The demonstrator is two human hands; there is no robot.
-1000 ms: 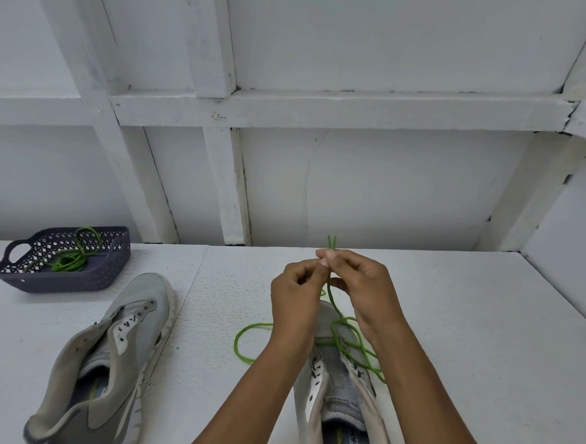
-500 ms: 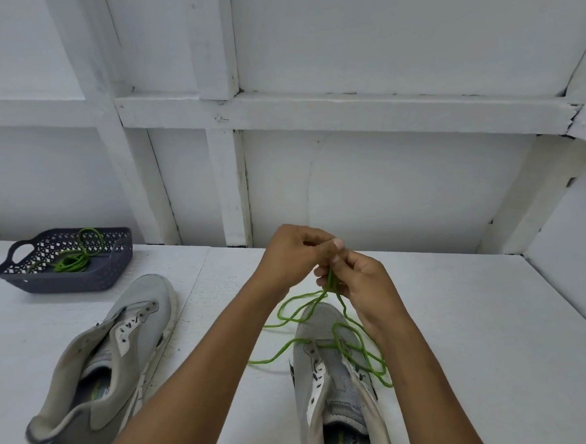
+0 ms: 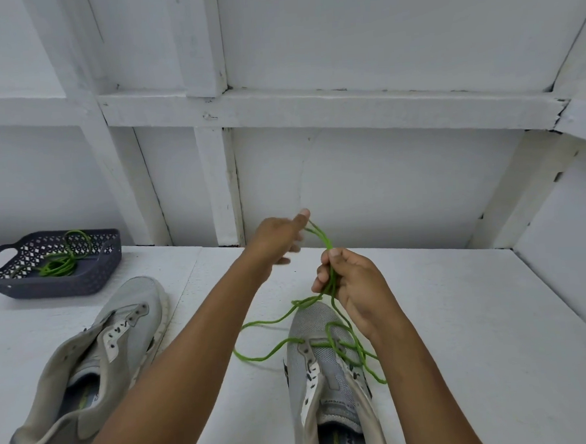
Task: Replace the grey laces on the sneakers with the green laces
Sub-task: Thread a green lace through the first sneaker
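A: Here, in the head view, what do the hands hold?
B: The right hand (image 3: pixel 352 283) grips bunched strands of the green lace (image 3: pixel 327 243) above the near-edge sneaker (image 3: pixel 319 325). The left hand (image 3: pixel 279 238) is blurred at the lace's loop, so its grip cannot be told.
A: And elsewhere?
B: The second sneaker (image 3: pixel 133 318) lies near the table's (image 3: pixel 459 315) left edge. The basket (image 3: pixel 94 279) with the spare lace (image 3: pixel 58 266) sits at the far-left corner.

Fingers (image 3: pixel 300 219) of left hand (image 3: pixel 275 238) motion-blurred; green lace (image 3: pixel 324 239) partly hidden inside right hand (image 3: pixel 352 283).
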